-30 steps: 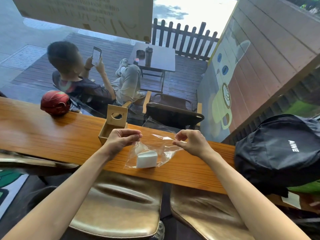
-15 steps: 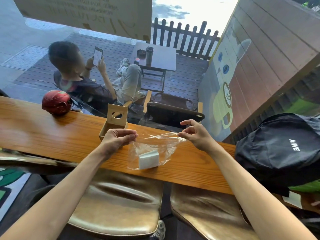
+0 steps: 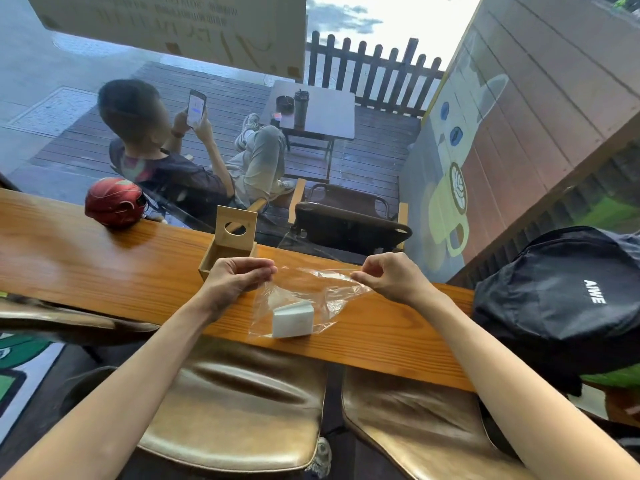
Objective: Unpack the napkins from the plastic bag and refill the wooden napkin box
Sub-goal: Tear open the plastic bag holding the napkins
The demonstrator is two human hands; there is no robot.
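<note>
Layout of items on the surface [image 3: 104,268], seen from above.
Plastic bag [image 3: 304,299] at centre near the front edge, napkins [image 3: 292,318] inside; left hand [image 3: 235,278] pinching its left top edge, right hand [image 3: 391,277] its right. Wooden napkin box [image 3: 230,244] just behind the left hand, at the rear edge. Helmet [image 3: 114,202] far left rear; backpack [image 3: 561,296] at the right end. Two stools [image 3: 242,410] below the front.

Bright daylight pours in through the window ahead, sky blown out white up top. Glare sheens the wooden counter [image 3: 86,258] and the leather stools [image 3: 235,410]. Heavy wide-angle bending at the edges, forearms stretched. Centre's sharp, floor underneath sits pretty dim.
</note>
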